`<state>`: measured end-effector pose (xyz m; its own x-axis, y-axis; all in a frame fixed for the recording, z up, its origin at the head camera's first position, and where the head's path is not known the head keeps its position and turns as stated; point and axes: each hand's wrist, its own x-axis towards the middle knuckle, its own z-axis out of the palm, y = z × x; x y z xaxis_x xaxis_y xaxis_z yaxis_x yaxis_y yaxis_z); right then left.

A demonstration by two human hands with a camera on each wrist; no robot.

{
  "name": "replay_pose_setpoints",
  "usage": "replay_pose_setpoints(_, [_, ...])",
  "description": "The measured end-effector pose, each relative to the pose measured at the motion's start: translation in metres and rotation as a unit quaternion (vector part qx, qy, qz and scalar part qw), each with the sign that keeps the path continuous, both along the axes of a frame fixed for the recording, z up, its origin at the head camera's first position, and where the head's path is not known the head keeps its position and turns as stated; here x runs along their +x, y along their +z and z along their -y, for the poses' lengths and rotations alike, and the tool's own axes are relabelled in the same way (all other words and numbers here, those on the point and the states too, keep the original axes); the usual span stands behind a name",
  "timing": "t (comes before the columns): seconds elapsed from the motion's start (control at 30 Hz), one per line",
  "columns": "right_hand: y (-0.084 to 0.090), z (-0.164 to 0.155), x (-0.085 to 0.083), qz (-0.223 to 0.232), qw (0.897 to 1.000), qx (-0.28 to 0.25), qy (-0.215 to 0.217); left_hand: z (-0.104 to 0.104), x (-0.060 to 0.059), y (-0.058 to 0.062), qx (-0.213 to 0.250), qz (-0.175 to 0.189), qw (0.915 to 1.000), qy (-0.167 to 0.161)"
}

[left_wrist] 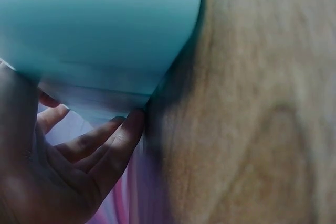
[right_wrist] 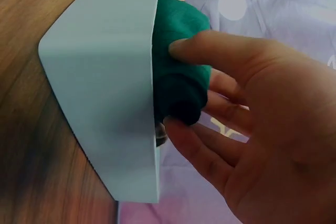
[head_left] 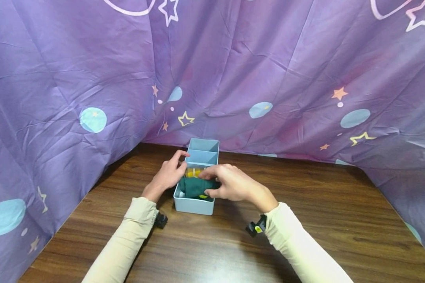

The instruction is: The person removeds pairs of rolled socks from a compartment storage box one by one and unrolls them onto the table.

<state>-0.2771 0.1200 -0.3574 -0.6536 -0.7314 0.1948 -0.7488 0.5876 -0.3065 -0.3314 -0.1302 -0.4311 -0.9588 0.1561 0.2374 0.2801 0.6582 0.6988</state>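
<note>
A light blue divided box (head_left: pixel 193 206) stands on the table. In its near part is a rolled dark green cloth (head_left: pixel 198 186), which bulges above the rim in the right wrist view. My right hand (head_left: pixel 235 182) holds that cloth (right_wrist: pixel 181 72) from the right, thumb on one side and fingers on the other. My left hand (head_left: pixel 168 173) is at the box's left side. Its fingers (left_wrist: pixel 118 142) touch the outer wall in the left wrist view, fairly straight. Just behind the cloth lies a yellow item (head_left: pixel 193 172), partly covered by my right hand; its kind is unclear.
Dividers cross the box's far part (head_left: pixel 203 145). The brown wood-grain table (head_left: pixel 322 220) extends on both sides. A purple patterned curtain (head_left: pixel 269 78) hangs behind and to the sides, close to the box's far end.
</note>
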Motion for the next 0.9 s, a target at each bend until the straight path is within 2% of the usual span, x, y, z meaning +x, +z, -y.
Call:
replay_pose_setpoints(0.37, [-0.004, -0.012, 0.001, -0.001, 0.998, -0.065, 0.021, 0.001, 0.001, 0.001, 0.000, 0.002, 1.0000, -0.002])
replay_pose_setpoints(0.9, [0.002, -0.040, 0.010, 0.039, 0.984, -0.175, -0.001, 0.000, 0.000, 0.001, -0.009, -0.001, 0.9999, 0.010])
